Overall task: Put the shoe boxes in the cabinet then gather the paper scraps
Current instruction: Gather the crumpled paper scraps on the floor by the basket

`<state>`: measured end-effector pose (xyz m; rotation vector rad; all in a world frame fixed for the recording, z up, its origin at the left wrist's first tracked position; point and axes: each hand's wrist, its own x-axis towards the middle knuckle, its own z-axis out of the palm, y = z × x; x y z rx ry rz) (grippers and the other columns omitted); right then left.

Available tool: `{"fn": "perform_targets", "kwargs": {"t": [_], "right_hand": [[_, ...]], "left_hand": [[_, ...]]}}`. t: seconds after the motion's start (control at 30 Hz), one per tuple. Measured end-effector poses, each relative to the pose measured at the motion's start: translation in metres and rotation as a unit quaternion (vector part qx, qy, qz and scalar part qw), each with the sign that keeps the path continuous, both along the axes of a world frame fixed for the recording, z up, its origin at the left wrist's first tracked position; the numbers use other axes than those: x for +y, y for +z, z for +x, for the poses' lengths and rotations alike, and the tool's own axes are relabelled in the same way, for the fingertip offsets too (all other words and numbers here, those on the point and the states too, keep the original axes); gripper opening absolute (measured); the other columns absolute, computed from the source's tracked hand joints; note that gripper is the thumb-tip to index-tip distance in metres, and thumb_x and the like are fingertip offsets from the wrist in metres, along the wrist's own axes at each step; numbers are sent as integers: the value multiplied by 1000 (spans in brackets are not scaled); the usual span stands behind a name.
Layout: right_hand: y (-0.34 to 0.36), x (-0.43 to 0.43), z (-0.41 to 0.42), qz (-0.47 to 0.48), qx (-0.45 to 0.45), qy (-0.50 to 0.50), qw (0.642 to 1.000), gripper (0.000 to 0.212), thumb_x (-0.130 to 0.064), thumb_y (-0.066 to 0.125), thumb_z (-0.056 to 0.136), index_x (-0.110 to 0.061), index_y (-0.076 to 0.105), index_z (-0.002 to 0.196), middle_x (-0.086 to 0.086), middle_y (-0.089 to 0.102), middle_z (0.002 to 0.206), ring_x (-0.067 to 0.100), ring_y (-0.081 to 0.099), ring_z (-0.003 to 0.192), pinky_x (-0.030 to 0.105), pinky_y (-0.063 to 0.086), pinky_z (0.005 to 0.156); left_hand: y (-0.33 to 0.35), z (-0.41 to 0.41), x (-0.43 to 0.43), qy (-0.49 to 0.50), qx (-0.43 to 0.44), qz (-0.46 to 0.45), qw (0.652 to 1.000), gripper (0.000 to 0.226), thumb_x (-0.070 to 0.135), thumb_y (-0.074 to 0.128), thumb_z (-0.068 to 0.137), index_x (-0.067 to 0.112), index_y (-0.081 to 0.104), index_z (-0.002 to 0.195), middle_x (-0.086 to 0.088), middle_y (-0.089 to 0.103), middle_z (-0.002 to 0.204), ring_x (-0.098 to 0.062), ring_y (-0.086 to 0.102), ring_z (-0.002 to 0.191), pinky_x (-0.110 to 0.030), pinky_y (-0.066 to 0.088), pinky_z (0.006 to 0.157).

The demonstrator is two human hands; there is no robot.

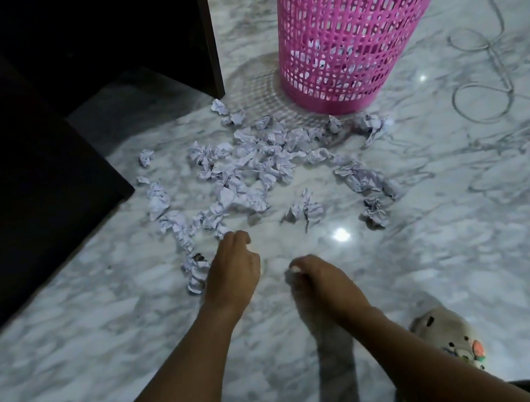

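The paper scraps (246, 169) lie all over the floor (427, 213), b/w the pink basket (353, 37) & the hands. The left hand (232, 269) has loose curled fingers w/ nothing in it, right by one scrap. The right hand (321, 281) is curled, w/ a white bit at its tips; can't tell if that's paper. Scraps are light, so a fast swipe may push some under the dark cabinet (45, 128).

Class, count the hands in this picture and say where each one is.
2. The left hand is over the floor beside the nearest paper scraps; the right hand is just right of it, nearer the slipper. None seems hidden.
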<state>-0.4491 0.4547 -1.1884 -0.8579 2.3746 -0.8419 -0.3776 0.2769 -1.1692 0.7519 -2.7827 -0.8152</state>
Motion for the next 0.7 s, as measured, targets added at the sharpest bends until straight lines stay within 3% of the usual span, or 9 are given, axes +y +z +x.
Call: {"fn": "perform_targets", "kwargs": {"t": [0.07, 0.1, 0.2, 0.3, 0.4, 0.5, 0.57, 0.63, 0.7], "right_hand": [[8, -8, -14, -14, 31, -61, 998, 34, -20, 48, 94, -16, 64, 124, 6, 68, 118, 23, 63, 106, 30, 44, 87], [13, -13, -22, -22, 51, -100, 993, 36, -23, 44, 91, -14, 66, 118, 8, 70, 111, 26, 63, 101, 30, 43, 82], [25, -32, -51, -67, 102, -200, 972, 27, -25, 38, 86, -10, 61, 88, 11, 64, 86, 33, 57, 85, 40, 43, 74], [27, -49, -77, -96, 109, -233, 961, 24, -29, 36, 90, -12, 51, 83, 8, 55, 81, 30, 51, 81, 45, 42, 73], [19, -62, -88, -81, 128, -217, 964, 39, -47, 39, 95, -11, 48, 87, 7, 50, 88, 26, 46, 86, 50, 44, 83], [-2, -74, -92, 22, 126, -130, 983, 48, -57, 52, 93, -9, 51, 96, 13, 51, 117, 30, 48, 113, 57, 37, 106], [-19, -79, -87, 38, 144, -102, 983, 36, -41, 60, 92, -7, 54, 101, 15, 53, 121, 35, 50, 118, 54, 37, 106], [-29, -81, -75, 2, 184, -110, 977, 10, -13, 59, 88, -8, 54, 96, 13, 56, 104, 35, 52, 100, 44, 43, 88], [-31, -82, -67, -8, 195, -108, 975, 18, 2, 55, 83, -14, 49, 88, 9, 51, 92, 28, 47, 86, 41, 40, 75]], "left_hand": [[4, 7, -7, 78, 66, -25, 994, 29, 18, 37, 81, 4, 58, 95, -16, 59, 91, -38, 58, 82, -44, 51, 65], [5, 12, -11, 111, 82, -46, 989, 28, 18, 35, 81, 3, 57, 90, -17, 58, 87, -39, 57, 80, -46, 50, 67], [3, 28, -22, 172, 65, -123, 975, 24, 24, 41, 89, 3, 50, 86, -20, 52, 86, -38, 51, 79, -47, 46, 69], [-11, 44, -25, 147, 29, -145, 978, 49, 51, 49, 86, 4, 46, 95, -19, 47, 95, -35, 46, 85, -45, 46, 73], [-24, 50, -27, 109, 5, -152, 982, 66, 68, 54, 76, 7, 41, 98, -17, 44, 104, -37, 46, 97, -47, 46, 85], [-40, 48, -28, 111, -12, -140, 984, 78, 72, 53, 72, 4, 38, 107, -28, 37, 130, -45, 41, 118, -52, 40, 102], [-47, 45, -26, 124, -27, -131, 983, 74, 67, 56, 77, -1, 42, 105, -33, 31, 141, -45, 39, 123, -52, 37, 104], [-50, 40, -27, 140, -39, -122, 982, 60, 53, 64, 82, -3, 48, 101, -34, 36, 143, -46, 43, 122, -52, 39, 99], [-51, 35, -28, 139, -49, -125, 981, 47, 36, 73, 81, -3, 51, 98, -32, 45, 137, -46, 51, 116, -51, 44, 89]]}}
